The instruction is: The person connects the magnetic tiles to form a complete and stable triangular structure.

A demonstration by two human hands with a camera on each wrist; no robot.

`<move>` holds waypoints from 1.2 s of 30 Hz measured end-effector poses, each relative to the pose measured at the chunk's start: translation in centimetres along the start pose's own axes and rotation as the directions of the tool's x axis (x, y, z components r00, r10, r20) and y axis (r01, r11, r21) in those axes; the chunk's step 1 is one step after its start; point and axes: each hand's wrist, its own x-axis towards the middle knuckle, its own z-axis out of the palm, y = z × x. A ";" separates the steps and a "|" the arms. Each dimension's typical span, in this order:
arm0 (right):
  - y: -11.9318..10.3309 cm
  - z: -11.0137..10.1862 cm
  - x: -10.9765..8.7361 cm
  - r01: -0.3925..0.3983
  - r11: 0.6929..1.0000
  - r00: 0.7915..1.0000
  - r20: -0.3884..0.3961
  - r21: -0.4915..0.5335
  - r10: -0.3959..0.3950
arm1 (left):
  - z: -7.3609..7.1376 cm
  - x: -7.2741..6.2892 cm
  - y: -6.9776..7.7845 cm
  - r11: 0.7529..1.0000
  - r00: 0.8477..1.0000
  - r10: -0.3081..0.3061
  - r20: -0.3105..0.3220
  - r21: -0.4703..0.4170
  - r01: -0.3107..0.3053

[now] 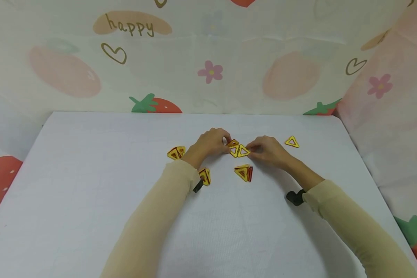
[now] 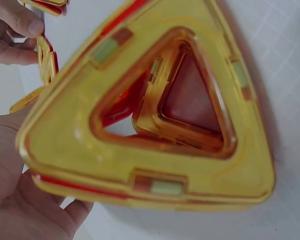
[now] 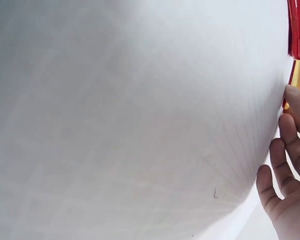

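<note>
Several yellow triangular magnetic tiles (image 1: 243, 151) are joined edge to edge between the two hands. The left hand (image 1: 211, 142) pinches the left end of this group, where one tile (image 1: 233, 143) tilts up with a reddish edge. At the opposite end, the right hand (image 1: 268, 151) holds the outer tile's corner between thumb and fingers; its other fingers (image 3: 280, 160) are spread in the right wrist view. Under the left wrist stands a tile pyramid (image 1: 204, 176), which looms large in the left wrist view and partly hides the left hand (image 2: 25, 195).
A yellow and red pyramid (image 1: 243, 172) stands in front of the joined tiles. Another pyramid (image 1: 176, 153) sits left of the left forearm. One loose triangle tile (image 1: 292, 141) lies beyond the right hand on the white table (image 1: 90, 173). A patterned cloth (image 1: 243, 46) hangs behind.
</note>
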 end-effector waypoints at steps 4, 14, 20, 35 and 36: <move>-0.1 0.1 0.0 -0.031 0.999 0.999 -0.018 -0.016 0.031 | 0.0 0.1 -0.1 1.000 1.000 0.001 -0.002 -0.003 -0.001; -0.4 0.2 0.0 -0.103 0.994 0.994 -0.050 -0.032 0.101 | 0.2 0.2 -0.3 0.999 0.999 0.037 -0.025 0.018 -0.036; -0.3 0.3 -0.2 -0.087 0.996 0.994 -0.061 -0.008 0.086 | 0.2 0.2 -0.2 0.999 0.999 0.035 -0.025 0.010 -0.035; -1.1 -0.5 0.6 -0.033 0.993 0.996 -0.074 0.116 0.042 | 0.1 0.1 0.0 0.998 0.998 0.055 -0.025 0.022 -0.055; -1.2 -0.4 0.7 -0.032 0.992 0.996 -0.074 0.124 0.041 | 0.1 0.1 0.0 0.998 0.998 0.060 -0.025 0.020 -0.059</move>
